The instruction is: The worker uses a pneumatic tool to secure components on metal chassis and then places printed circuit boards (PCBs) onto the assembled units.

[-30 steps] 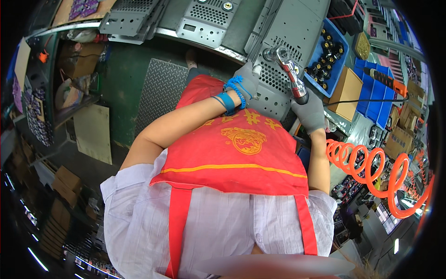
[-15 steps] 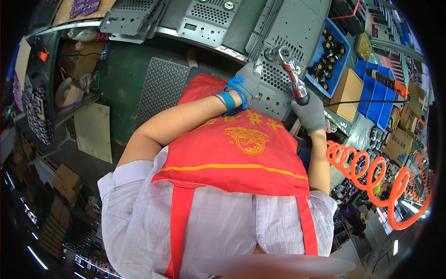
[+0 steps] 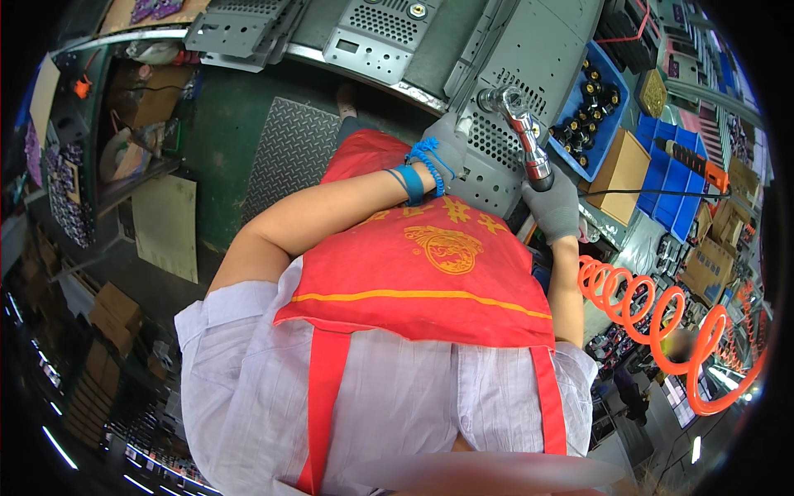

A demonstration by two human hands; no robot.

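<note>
"Green desk [image 3: 310, 33] runs across the far side, with a grey metal panel [image 3: 542, 54] lying on it!"

"Blue tray [image 3: 597, 149] of black fittings [image 3: 591, 88] just to its right. And the tool?"

"Chrome ratchet [image 3: 526, 136], head over the panel's holes, dark handle [image 3: 542, 180] at the near end. Looks heavy and stiff, the polish probably slippery, so that handle's the place to hold."

"Right grip [image 3: 552, 202] is wrapped around exactly that! Left grip [image 3: 448, 149]?"

"At the panel's near left edge; pinching or merely resting, I can't tell."
</note>
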